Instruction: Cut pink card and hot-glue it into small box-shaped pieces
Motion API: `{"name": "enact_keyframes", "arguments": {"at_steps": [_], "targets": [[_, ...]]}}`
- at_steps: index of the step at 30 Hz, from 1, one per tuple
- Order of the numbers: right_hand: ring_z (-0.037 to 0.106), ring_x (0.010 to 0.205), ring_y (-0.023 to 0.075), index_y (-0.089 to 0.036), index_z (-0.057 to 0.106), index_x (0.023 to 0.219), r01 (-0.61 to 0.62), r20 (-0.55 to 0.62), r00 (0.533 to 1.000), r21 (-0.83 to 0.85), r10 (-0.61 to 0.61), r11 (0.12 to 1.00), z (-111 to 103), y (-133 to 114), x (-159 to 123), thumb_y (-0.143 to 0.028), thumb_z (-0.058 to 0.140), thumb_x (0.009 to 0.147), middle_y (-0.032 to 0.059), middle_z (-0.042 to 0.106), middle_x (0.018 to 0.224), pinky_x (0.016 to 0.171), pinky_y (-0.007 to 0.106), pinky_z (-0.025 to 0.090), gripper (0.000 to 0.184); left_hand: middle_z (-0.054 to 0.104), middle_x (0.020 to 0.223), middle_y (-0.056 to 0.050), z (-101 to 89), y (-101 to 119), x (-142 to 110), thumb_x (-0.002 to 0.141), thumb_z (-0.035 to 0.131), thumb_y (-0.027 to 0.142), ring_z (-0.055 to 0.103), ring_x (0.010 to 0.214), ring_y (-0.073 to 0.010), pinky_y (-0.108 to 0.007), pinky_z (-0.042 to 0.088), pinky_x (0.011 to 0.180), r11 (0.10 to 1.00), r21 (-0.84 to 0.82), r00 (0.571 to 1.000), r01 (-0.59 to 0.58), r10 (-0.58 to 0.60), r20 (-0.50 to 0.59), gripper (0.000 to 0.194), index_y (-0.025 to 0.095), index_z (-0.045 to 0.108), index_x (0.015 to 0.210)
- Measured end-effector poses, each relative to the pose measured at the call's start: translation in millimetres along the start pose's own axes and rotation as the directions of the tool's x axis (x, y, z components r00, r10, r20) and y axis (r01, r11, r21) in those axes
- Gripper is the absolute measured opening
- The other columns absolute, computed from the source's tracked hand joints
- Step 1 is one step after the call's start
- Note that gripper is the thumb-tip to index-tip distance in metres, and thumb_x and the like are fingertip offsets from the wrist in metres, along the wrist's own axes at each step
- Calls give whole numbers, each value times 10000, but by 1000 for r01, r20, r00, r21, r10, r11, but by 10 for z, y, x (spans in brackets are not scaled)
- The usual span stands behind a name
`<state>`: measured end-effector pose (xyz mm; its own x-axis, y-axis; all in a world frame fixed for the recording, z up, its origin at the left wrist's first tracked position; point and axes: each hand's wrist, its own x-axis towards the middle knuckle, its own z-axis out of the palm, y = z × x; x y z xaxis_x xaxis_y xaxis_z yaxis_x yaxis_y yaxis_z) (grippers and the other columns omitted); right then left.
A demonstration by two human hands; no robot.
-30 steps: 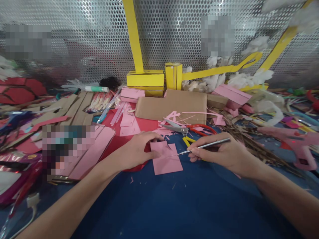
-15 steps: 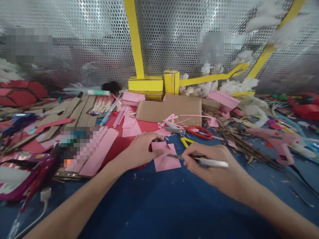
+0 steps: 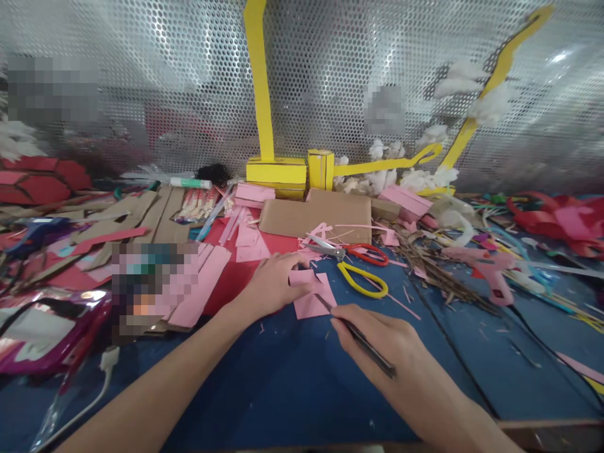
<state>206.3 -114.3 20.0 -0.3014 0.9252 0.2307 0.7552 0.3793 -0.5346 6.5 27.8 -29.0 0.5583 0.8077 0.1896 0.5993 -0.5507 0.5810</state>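
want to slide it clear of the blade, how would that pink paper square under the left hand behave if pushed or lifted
The pink paper looks thin and flat on the blue mat, so it is probably very light and would likely flop if lifted by one edge. The left hand pins it while the right hand holds the knife; unpinned, it may skid.

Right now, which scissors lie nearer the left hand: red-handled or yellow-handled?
The red-handled scissors: their blades point at the left hand. The yellow-handled scissors lie further right, nearer the right hand.
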Motion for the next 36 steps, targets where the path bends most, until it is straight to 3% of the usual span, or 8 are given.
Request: {"name": "enact_keyframes", "arguments": {"at_steps": [7,20,28,30,33,36], "targets": [[726,734,201,-237,595,937,12,-13,1000,22,-11,1000,14,9,-75,-276,390,1072,31,675,765,709,310,590,248,727,1232,-38,13,-8,3,839,711,518,619,1151,-332,-520,438,1012,1000,-1,1000,14,-14,-1,383,281,663,1136],[749,688,209,-229,641,1027,92,-25,995,-89,-95,992,-26,-49,-197,-244,368,1060,45,731,768,691,313,632,275,715,1231,-38,35,-33,9,822,711,469,609,1159,-325,-521,422,1026,1000,-2,1000,26,-26,-6,373,279,654,1138],[754,680,211,-221,673,1092,92,-5,996,-56,-93,994,-61,-87,-375,-255,409,1052,36,730,738,684,305,635,269,716,1212,-57,41,-29,14,808,724,457,604,1159,-346,-566,411,1050,998,-51,999,31,-32,-5,369,267,667,1119],[768,730,196,-260,678,1103,56,-45,997,-6,-56,998,-164,-66,-382,-274,510,1025,22,765,818,694,271,629,185,716,1187,-70,20,-38,9,809,727,437,613,1140,-337,-552,434,1033,996,-84,1000,27,-28,-9,370,254,670,1125],[784,845,179,-326,673,1194,-11,-233,972,40,20,999,-387,57,-215,-310,597,999,0,802,979,751,238,616,210,725,1067,-60,-49,-30,-6,856,686,365,666,1007,-262,-448,517,939,986,-164,1000,2,-2,1,340,237,656,1169],[767,1008,203,-304,599,1371,-44,-295,951,166,92,985,-529,250,167,-368,474,1061,42,802,1068,921,313,592,340,716,1029,-54,-123,29,-17,915,624,322,675,905,-197,-348,555,836,965,-261,1000,-20,14,-26,303,215,623,1198]]}}
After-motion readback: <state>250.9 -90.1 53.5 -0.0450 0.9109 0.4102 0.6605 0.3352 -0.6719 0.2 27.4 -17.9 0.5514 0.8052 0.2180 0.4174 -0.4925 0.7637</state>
